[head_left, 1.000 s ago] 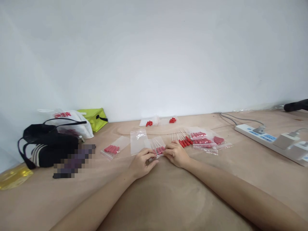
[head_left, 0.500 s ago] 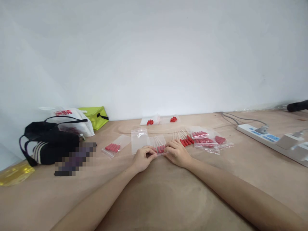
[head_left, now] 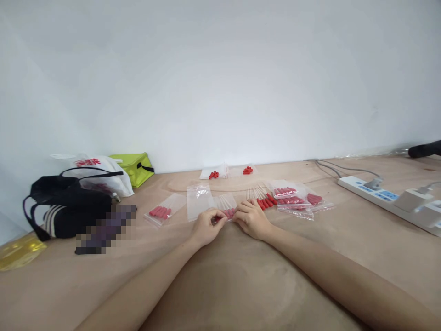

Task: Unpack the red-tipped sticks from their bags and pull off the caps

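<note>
My left hand (head_left: pixel 206 226) and my right hand (head_left: pixel 253 219) rest on the wooden table (head_left: pixel 241 276), fingers pinched together on the near edge of a small clear zip bag (head_left: pixel 226 206) that holds several red capsules. The bag lies flat between the two hands. An empty clear bag (head_left: pixel 198 201) lies just left of it. Further left is another filled bag (head_left: pixel 161 211). To the right sit loose red capsules (head_left: pixel 266 201) and a stack of filled bags (head_left: pixel 295 200).
Two small heaps of red capsules (head_left: pixel 213 174) on bags lie near the wall. At the left stand a black bag (head_left: pixel 65 207), a white plastic bag (head_left: pixel 99 177) and a green pouch (head_left: pixel 134 168). A white power strip (head_left: pixel 389 200) with plugs runs along the right.
My left hand's fingers slid right along the bag's near edge, closer to my right hand. The camera shifted slightly.
</note>
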`<state>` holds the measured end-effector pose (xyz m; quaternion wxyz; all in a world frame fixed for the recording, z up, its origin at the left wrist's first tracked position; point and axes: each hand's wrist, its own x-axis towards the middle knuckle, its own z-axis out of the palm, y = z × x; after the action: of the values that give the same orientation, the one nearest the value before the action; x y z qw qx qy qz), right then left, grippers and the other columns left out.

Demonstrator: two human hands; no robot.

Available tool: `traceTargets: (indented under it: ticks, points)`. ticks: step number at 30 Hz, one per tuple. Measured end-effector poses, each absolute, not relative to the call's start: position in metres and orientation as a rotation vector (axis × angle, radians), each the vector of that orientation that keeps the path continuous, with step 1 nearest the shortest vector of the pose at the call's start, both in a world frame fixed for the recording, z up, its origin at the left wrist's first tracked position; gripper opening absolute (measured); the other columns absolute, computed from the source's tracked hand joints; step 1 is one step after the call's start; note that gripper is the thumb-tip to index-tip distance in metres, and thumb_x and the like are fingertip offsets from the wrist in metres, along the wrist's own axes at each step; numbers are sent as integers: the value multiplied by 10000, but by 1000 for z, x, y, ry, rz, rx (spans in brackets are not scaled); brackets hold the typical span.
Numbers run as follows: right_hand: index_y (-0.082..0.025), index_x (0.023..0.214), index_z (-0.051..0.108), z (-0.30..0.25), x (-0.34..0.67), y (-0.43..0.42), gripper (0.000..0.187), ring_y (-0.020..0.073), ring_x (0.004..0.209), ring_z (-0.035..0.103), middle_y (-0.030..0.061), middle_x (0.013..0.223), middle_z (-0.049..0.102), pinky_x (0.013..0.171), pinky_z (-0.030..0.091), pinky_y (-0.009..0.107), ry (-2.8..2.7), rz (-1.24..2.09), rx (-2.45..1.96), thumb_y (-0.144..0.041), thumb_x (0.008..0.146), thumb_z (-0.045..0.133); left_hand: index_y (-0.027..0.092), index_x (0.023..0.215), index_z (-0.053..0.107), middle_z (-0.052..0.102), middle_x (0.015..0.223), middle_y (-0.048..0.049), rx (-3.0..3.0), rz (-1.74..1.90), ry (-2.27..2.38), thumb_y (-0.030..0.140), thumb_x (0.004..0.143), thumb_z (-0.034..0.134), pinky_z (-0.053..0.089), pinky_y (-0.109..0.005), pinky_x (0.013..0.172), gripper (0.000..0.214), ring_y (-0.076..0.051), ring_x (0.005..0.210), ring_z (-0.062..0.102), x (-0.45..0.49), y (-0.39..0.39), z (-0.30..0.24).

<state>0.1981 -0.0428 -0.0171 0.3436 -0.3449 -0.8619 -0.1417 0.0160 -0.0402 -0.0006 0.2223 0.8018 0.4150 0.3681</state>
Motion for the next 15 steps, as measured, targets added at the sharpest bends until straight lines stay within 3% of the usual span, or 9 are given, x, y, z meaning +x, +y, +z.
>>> traceTargets:
  ticks: [5, 15]
  points:
    - [-185, 692, 597, -16, 196, -43, 179, 133, 729, 443, 11, 722, 589, 678, 234, 299, -2228, -370, -891, -177, 825, 478, 181, 712, 634, 647, 883, -35, 2318, 999, 1041, 189, 761, 509, 475, -282, 768, 135, -153, 842, 597, 27, -38, -3]
    - [-175, 679, 573, -15, 189, -49, 166, 131, 705, 464, 28, 756, 580, 621, 304, 257, -2261, -302, -853, -169, 811, 473, 165, 670, 551, 615, 763, -36, 2391, 1101, 1120, 144, 780, 451, 465, -277, 694, 150, -148, 755, 587, 27, -41, -4]
